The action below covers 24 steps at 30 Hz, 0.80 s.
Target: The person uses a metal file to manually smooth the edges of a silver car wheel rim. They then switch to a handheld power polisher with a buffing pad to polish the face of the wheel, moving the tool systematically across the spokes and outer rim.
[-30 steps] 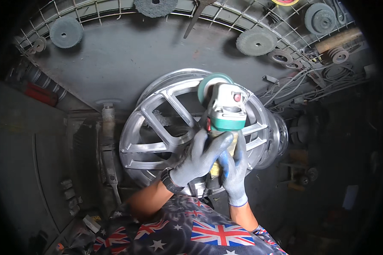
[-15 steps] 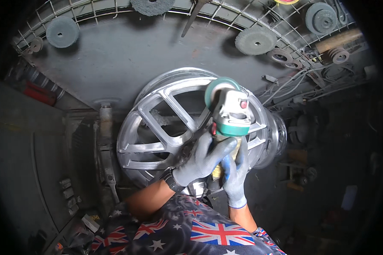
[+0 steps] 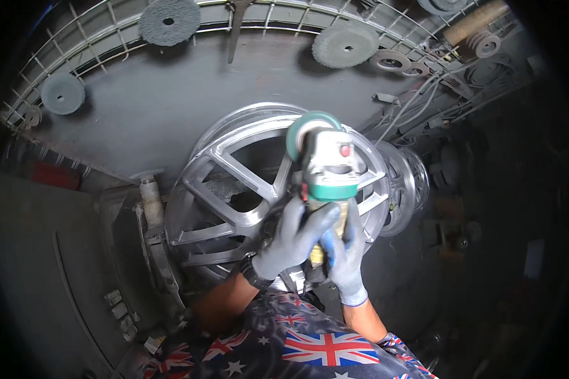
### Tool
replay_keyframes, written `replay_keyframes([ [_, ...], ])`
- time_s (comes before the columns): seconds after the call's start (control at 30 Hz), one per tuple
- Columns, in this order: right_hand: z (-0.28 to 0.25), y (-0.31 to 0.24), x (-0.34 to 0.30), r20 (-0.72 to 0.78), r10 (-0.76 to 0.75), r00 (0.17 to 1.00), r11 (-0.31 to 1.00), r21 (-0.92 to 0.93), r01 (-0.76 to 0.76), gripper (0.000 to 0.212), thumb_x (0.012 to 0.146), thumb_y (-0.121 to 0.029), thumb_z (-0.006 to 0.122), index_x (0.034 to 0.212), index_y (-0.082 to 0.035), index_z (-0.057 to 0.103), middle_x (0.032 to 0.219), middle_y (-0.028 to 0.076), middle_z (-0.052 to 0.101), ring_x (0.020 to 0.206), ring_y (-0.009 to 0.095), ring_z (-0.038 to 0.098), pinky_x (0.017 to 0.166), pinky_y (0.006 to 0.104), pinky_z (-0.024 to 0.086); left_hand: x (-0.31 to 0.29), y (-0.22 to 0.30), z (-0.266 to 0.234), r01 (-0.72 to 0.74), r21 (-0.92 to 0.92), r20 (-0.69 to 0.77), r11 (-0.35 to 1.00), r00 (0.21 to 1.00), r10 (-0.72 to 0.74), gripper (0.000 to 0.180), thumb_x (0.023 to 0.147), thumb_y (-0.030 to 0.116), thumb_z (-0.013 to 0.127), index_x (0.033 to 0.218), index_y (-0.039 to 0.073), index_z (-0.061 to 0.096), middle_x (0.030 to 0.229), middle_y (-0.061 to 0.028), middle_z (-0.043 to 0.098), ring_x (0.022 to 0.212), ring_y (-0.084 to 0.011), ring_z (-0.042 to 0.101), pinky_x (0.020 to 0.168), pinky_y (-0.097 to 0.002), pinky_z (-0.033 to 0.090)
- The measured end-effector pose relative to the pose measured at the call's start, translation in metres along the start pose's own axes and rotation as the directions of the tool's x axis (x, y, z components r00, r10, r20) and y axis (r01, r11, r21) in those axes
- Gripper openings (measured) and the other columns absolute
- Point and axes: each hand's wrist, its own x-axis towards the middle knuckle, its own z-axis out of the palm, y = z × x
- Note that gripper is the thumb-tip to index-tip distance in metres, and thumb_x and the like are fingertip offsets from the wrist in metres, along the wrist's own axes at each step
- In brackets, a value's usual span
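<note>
Wheel of silver multi-spoked metal (image 3: 253, 216) fills my remote view's centre; white-and-green angle grinder (image 3: 334, 175) hangs over its one o'clock; grey-gloved left hand (image 3: 289, 243) and grey-gloved right hand (image 3: 349, 260) grip it from eight and five; I judge buffing underway, next calling for light, even pressure through its round green disc (image 3: 297, 137); contact unclear.

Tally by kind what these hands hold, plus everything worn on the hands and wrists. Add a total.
Angle grinder: 1
Grey gloves: 2 (left glove, right glove)
Black wrist strap: 1
Total: 4
</note>
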Motion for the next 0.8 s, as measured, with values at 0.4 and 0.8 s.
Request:
replay_keyframes([
  [0.4,0.009,-0.005,0.006,0.052,0.018,0.998,0.998,-0.057,-0.015,0.074,0.099,-0.016,0.069,0.159,0.005,0.033,0.143,0.018,0.057,0.128,0.021,0.057,0.109,0.0353,0.046,-0.008,0.006,-0.004,0.052,-0.163,-0.090,0.985,0.994,-0.068,0.040,0.104,0.024,0.065,0.134,-0.001,0.059,0.121,-0.0130,0.067,0.110,-0.0176,0.065,0.096,-0.0344,0.051],
  [0.8,0.009,0.000,0.007,0.032,-0.015,0.999,0.995,-0.099,0.018,0.073,0.099,-0.016,0.069,0.159,0.005,0.034,0.142,0.017,0.058,0.126,0.020,0.058,0.107,0.0344,0.046,-0.003,0.018,-0.006,0.078,-0.148,-0.041,0.986,0.996,-0.085,0.040,0.107,0.023,0.059,0.139,0.000,0.057,0.125,-0.0119,0.066,0.111,-0.0161,0.065,0.099,-0.0340,0.052],
])
